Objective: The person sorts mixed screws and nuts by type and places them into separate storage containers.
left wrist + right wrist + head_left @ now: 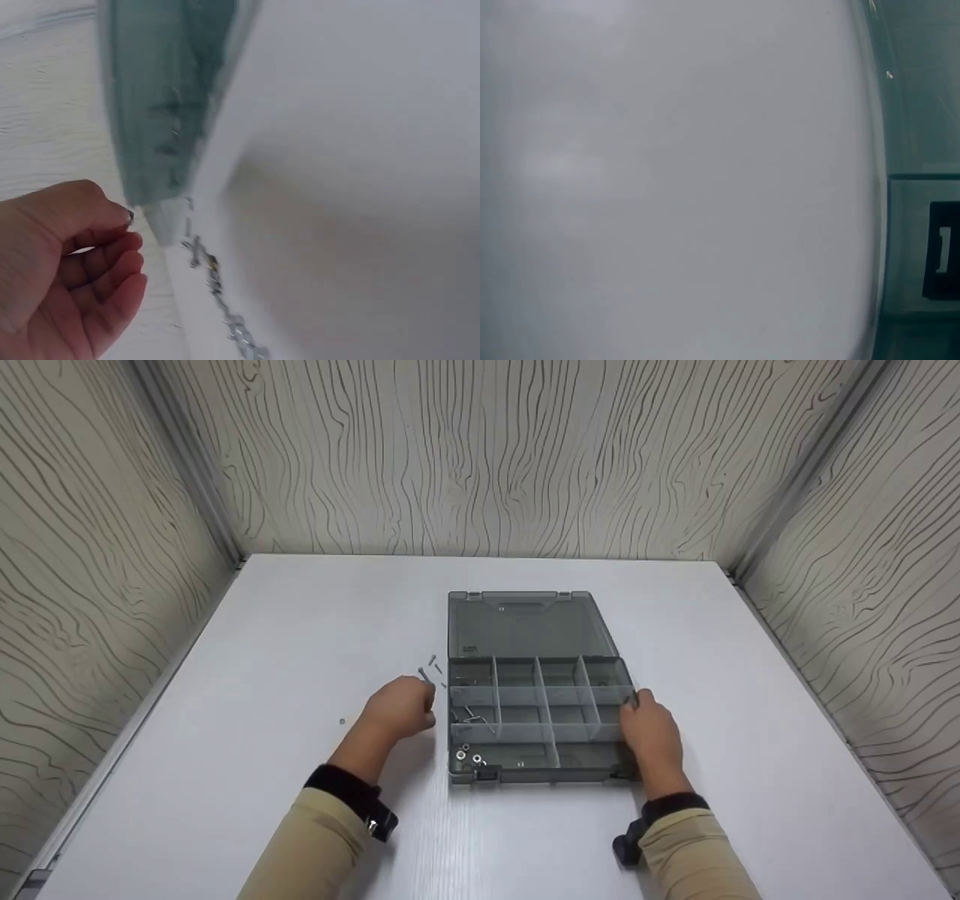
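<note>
Two hands are at the organiser box (536, 712), which sits open near the middle of the desk (262, 660), lid (529, 624) laid flat toward the far edge. My left hand (401, 711) has its fingers curled round a screw (427, 676), pinched at the tips just off the box's left wall; the left wrist view shows those fingers (112, 259) bent in close beside the greenish plastic. My right hand (651, 729) rests against the box's right wall, fingers curled over the rim, steadying it. The right wrist view is only blur and grey plastic.

Best, I reckon, to keep the right hand firm so the light box cannot slide, and to carry the screw low over the wall to the left compartments.

A few loose screws (435, 664) lie on the desk just beside the box's far-left corner, thin and bright metal. Small nuts (469, 754) shine in the near-left compartment. Smoky translucent plastic, thin upright dividers, two dark latches on the near edge. Smooth white desk, pale grain.
</note>
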The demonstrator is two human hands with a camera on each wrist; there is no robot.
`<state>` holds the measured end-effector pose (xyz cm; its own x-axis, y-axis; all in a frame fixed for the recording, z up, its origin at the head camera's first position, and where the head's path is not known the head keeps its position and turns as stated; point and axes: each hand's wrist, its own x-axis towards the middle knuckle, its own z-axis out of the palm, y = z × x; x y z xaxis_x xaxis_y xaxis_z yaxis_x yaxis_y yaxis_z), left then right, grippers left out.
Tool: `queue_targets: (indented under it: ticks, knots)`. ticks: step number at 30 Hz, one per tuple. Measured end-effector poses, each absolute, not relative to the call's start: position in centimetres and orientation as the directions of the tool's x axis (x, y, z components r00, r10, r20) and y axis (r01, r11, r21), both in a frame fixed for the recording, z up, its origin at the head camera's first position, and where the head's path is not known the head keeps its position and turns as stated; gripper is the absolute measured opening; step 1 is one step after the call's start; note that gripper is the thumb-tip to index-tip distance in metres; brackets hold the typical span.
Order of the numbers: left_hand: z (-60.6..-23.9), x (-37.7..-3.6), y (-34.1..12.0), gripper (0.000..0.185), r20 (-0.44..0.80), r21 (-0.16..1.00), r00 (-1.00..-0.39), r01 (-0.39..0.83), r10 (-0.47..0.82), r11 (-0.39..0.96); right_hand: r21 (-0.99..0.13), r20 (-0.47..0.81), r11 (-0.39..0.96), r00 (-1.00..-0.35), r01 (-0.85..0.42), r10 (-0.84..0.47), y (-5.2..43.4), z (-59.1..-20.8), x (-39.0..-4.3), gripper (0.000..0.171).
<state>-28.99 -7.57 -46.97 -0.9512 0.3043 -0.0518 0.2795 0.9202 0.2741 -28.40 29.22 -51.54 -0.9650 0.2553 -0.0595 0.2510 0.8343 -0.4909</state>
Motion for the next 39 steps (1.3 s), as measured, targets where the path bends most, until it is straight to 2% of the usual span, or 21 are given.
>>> queue_targets:
  ticks: [5, 12, 15, 19, 26, 33, 39]
  knots:
    - [-45.7, -28.0, -6.1, 0.009, 0.017, 0.283, -0.901, 0.421, 0.434, 0.862, -0.497, -0.074, 0.829, -0.964, 0.256, 0.254, 29.2, -51.4, -28.4, 0.047]
    - [-45.6, -26.9, -5.4, 0.006, 0.131, 0.224, -0.770, 0.637, 0.625, 0.738, -0.499, -0.058, 0.831, -0.966, 0.247, 0.252, 29.1, -51.5, -28.2, 0.047]
    - [-46.1, -26.8, -5.3, 0.008, 0.173, 0.167, -0.720, 0.693, 0.672, 0.701, -0.501, -0.037, 0.834, -0.968, 0.232, 0.247, 29.2, -51.6, -28.1, 0.045]
    - [-46.6, -26.8, -5.1, 0.014, 0.181, 0.111, -0.689, 0.723, 0.702, 0.681, -0.506, -0.035, 0.832, -0.969, 0.227, 0.243, 29.2, -51.5, -28.1, 0.045]
    - [-46.9, -26.8, -4.9, 0.014, 0.171, 0.078, -0.696, 0.715, 0.697, 0.695, -0.505, -0.049, 0.830, -0.968, 0.236, 0.245, 29.2, -51.5, -28.2, 0.046]
    - [-46.5, -27.0, -5.4, 0.013, 0.180, 0.148, -0.710, 0.703, 0.680, 0.695, -0.501, -0.068, 0.829, -0.966, 0.250, 0.251, 29.2, -51.5, -28.2, 0.047]
    - [-45.9, -27.6, -6.7, 0.008, 0.176, 0.159, -0.777, 0.629, 0.605, 0.761, -0.500, -0.070, 0.830, -0.966, 0.249, 0.248, 29.2, -51.4, -28.3, 0.045]
